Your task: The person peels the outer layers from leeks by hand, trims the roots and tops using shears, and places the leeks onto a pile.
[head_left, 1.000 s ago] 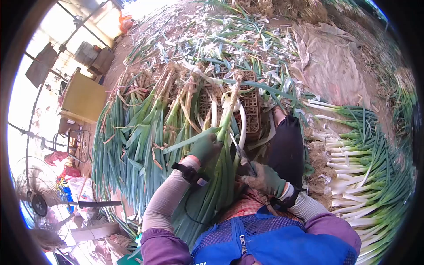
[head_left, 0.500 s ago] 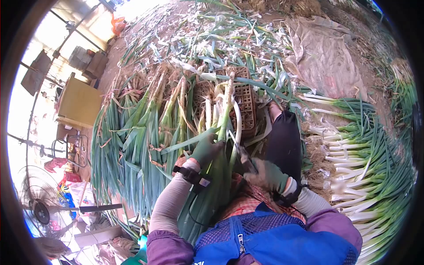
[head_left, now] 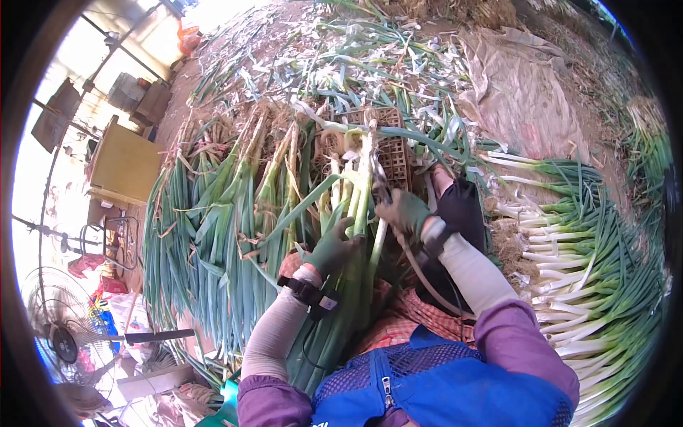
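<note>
My left hand [head_left: 333,249], in a green glove, is closed around a long green onion [head_left: 364,186] whose root end points away from me. Its leaves run down over my lap. In my gloved right hand [head_left: 407,213] is an air blow gun [head_left: 380,183], its nozzle right beside the pale upper stem. A hose [head_left: 421,279] trails from it toward my lap. Other pale stems stand close to the held onion, in front of a brown plastic crate [head_left: 404,160].
Untrimmed green onions [head_left: 213,235] are heaped on the left, roots away from me. Cleaned ones [head_left: 562,267] lie in a long row on the right. Peelings [head_left: 356,60] litter the ground ahead, by a cloth sheet [head_left: 526,92]. A fan [head_left: 65,341] stands at far left.
My right hand has moved up and away from me with the air blow gun, bringing the nozzle near the onion's upper stem. The hose now shows. My left hand has dropped slightly.
</note>
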`<state>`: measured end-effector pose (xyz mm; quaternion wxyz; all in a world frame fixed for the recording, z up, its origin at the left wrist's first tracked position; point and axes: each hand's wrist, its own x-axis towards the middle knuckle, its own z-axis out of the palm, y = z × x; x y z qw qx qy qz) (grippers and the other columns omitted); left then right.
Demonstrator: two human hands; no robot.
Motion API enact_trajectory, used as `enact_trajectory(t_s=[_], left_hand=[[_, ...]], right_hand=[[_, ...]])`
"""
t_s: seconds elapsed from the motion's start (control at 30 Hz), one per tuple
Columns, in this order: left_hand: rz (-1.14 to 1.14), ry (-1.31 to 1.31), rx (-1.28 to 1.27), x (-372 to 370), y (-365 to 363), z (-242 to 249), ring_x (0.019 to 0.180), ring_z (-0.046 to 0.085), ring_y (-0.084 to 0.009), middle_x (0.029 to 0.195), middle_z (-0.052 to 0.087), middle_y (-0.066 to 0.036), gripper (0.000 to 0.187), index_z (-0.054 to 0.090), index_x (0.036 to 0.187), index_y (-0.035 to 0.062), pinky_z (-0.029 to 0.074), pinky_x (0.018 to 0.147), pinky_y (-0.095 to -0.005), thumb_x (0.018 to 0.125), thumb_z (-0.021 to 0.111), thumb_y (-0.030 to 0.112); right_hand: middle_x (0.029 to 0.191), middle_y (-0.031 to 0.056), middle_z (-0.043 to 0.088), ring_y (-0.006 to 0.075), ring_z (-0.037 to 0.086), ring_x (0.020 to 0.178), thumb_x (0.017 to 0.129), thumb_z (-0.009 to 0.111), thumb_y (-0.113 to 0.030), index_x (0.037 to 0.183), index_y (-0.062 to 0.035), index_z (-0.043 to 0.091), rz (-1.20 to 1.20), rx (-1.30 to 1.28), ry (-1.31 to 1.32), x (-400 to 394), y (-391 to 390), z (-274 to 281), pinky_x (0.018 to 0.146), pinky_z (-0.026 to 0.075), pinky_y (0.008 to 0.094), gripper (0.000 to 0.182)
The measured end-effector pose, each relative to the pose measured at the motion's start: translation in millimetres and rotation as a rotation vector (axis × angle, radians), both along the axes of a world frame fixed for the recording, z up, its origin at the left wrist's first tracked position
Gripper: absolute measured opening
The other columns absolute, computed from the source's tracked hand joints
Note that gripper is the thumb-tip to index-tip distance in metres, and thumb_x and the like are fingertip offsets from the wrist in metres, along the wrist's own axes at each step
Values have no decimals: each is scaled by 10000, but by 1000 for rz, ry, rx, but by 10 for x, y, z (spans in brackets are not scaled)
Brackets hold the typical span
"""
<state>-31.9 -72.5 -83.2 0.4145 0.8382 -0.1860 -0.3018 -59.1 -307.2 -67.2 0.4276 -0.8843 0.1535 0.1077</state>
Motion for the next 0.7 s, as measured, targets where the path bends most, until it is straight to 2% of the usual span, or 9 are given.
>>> enact_trajectory(t_s=[0.03,0.13,0.2,0.27,0.3,0.33,0.4,0.5,0.7], left_hand=[[14,10,-10,-39,25,26,881,674,-257,985,680,-197,609,467,1335,-9,519,795,-354,871,630,350],[31,41,-8,-52,100,74,849,649,-191,959,679,-146,555,512,1291,-31,515,763,-316,886,632,328],[16,72,30,-22,133,19,869,599,-111,988,663,-82,520,528,1277,-44,497,765,-269,902,650,296],[21,105,21,-36,96,151,838,605,-113,964,669,-75,497,558,1238,-45,500,742,-268,903,645,312],[23,123,16,-44,76,192,823,607,-114,952,672,-71,487,572,1218,-46,501,731,-268,904,643,319],[27,138,4,-39,74,163,811,609,-111,930,675,-71,487,581,1204,-47,502,720,-268,897,648,325],[32,166,-13,-40,54,186,787,614,-106,886,680,-70,488,597,1176,-50,504,698,-268,885,658,337],[56,67,80,-104,-18,412,796,692,-254,841,695,-193,386,659,1045,-8,526,720,-360,873,610,334],[61,-78,276,-166,-87,565,832,689,-317,872,693,-204,433,674,1031,17,520,777,-414,818,638,393]], right_hand=[[841,326,642,437,661,885,757,563,-465,914,83,664,-27,88,109,186,-47,-169,797,520,461,579],[861,316,644,425,662,885,768,545,-488,915,64,666,170,-121,-11,379,-98,-172,783,524,451,583],[873,307,648,426,660,877,773,543,-496,922,53,664,65,-51,-53,34,-20,12,777,524,451,582],[866,291,647,434,649,851,761,609,-436,1009,4,646,279,13,-126,-312,40,-90,768,509,478,507],[885,288,642,423,647,858,760,626,-407,1103,-61,625,109,52,-58,-575,147,168,774,503,467,487],[911,294,636,422,642,876,774,615,-420,1170,-38,577,121,107,-9,-748,222,473,789,498,462,552],[909,302,636,428,641,884,785,616,-420,1133,31,556,136,121,26,-974,271,637,794,500,468,573],[906,308,640,451,628,901,794,620,-468,1075,54,552,141,-48,129,-1013,266,364,802,484,482,597],[952,313,645,440,637,940,781,616,-453,1064,82,568,62,-76,73,-686,243,363,831,502,465,607]])
